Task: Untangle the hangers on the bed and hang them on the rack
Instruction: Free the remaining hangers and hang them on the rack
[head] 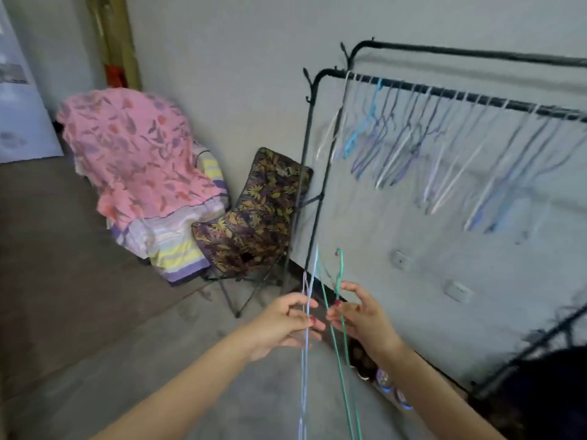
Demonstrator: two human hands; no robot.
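My left hand (286, 322) grips a thin pale lilac wire hanger (305, 360) that runs almost straight up and down. Beside it my right hand (359, 315) pinches a green wire hanger (341, 366), whose hook (339, 265) points up. The two hangers hang a little apart in front of me. To the right stands a black clothes rack (320, 128) against the wall. On its front rail (476, 98) hang several white, blue and purple hangers (397, 144). The bed is out of view.
A chair draped with a pink floral cloth (136, 154) and striped fabric stands at the left by the wall. A folding chair with a dark leaf print (254, 217) sits between it and the rack. Small objects lie on the grey floor by the rack's foot.
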